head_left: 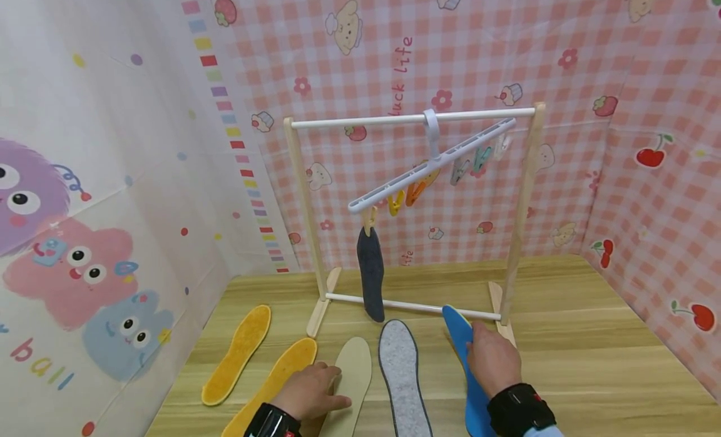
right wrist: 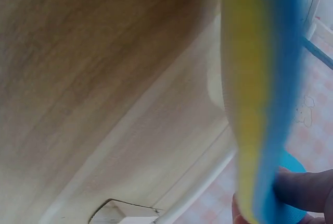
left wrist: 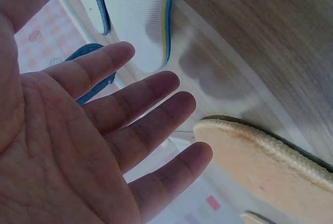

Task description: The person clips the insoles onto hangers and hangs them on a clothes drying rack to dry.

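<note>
A blue insole [head_left: 475,387] is tilted up off the table in my right hand [head_left: 494,359], which pinches it by its side. In the right wrist view this insole [right wrist: 283,67] stands edge-on, blurred, with a yellow layer along it. My left hand [head_left: 312,392] hovers over a cream insole [head_left: 355,368], fingers spread; its palm [left wrist: 62,146] holds nothing. Left of it lie two orange fuzzy insoles, one partly under the hand [head_left: 293,359], the other farther out [head_left: 239,352]. A grey insole [head_left: 400,368] with a dark rim lies between the hands.
Behind stands a wooden rack with a white top rod [head_left: 360,121]. From it hangs a tilted white hanger [head_left: 405,180] with several coloured clips [head_left: 415,191]. A dark insole [head_left: 370,274] dangles from a beige clip [head_left: 368,220]. Patterned cloth [head_left: 439,61] walls the wooden table [head_left: 586,362].
</note>
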`<state>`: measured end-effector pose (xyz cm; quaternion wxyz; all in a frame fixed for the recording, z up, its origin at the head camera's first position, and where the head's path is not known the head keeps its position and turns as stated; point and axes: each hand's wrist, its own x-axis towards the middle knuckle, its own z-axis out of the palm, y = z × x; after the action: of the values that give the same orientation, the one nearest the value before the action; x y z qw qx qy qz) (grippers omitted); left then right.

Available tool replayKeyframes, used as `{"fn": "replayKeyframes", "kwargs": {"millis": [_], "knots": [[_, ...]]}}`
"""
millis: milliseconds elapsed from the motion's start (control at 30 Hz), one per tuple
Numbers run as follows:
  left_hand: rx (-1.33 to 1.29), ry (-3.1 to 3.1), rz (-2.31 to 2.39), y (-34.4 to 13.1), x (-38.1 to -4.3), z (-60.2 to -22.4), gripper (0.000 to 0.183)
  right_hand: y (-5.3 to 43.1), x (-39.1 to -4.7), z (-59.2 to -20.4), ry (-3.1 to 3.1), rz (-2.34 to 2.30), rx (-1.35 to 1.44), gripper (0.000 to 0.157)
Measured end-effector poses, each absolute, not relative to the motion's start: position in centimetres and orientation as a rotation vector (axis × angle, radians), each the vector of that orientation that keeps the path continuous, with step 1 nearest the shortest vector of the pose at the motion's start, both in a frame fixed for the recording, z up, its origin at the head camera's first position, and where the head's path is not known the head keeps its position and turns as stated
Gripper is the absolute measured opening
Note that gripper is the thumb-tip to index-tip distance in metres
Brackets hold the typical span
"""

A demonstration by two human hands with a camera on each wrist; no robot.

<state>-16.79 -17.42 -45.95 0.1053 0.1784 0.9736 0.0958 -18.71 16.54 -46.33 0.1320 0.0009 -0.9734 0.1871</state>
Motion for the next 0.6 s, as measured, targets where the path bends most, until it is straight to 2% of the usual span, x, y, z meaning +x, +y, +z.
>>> {"fn": "replayKeyframes", "kwargs": {"millis": [333,600], "knots": [[0.547,2.882,0.284,-17.3,-16.8,-46.1,0.060,16.3,-18.6,-44.8,-2.816,0.586,-0.020,0.032],[0.547,2.877,0.276,-17.1,-16.9,-45.9,0.060,16.2,-18.3,-44.0,-2.750,0.660,-0.019,0.034]]}}
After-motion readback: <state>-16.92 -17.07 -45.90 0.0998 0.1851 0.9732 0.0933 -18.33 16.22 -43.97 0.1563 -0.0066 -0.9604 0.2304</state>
